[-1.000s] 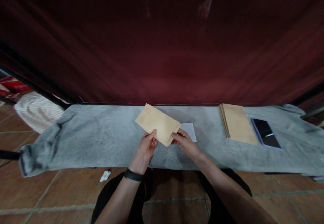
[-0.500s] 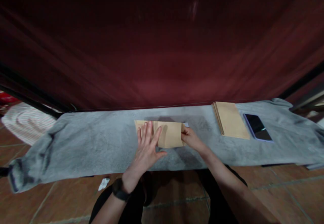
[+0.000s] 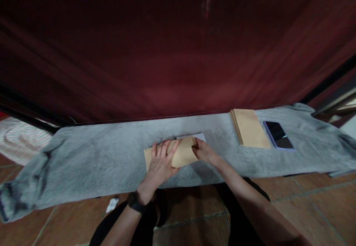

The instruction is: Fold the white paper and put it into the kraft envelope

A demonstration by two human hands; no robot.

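A brown paper envelope (image 3: pixel 183 152) lies crosswise in front of me, bulged and lifted a little at its right part. My left hand (image 3: pixel 161 164) spans its left part, fingers over the far edge and thumb at the near edge, gripping it. My right hand (image 3: pixel 204 151) is closed at the envelope's right end, with the fingertips hidden in its dark opening. White paper (image 3: pixel 200 137) shows from behind the envelope's far right side, lying on the grey cloth.
The grey cloth (image 3: pixel 105 157) covers a long narrow surface against a dark red wall (image 3: pixel 178 71). A stack of brown envelopes (image 3: pixel 251 128) lies to the right, beside a phone (image 3: pixel 278 135). A crumpled white scrap (image 3: pixel 112 204) is on the tiled floor.
My left hand has gone from lying flat to gripping the envelope. The envelope has tilted and bulged, its right end now higher, and more of the white paper behind it shows.
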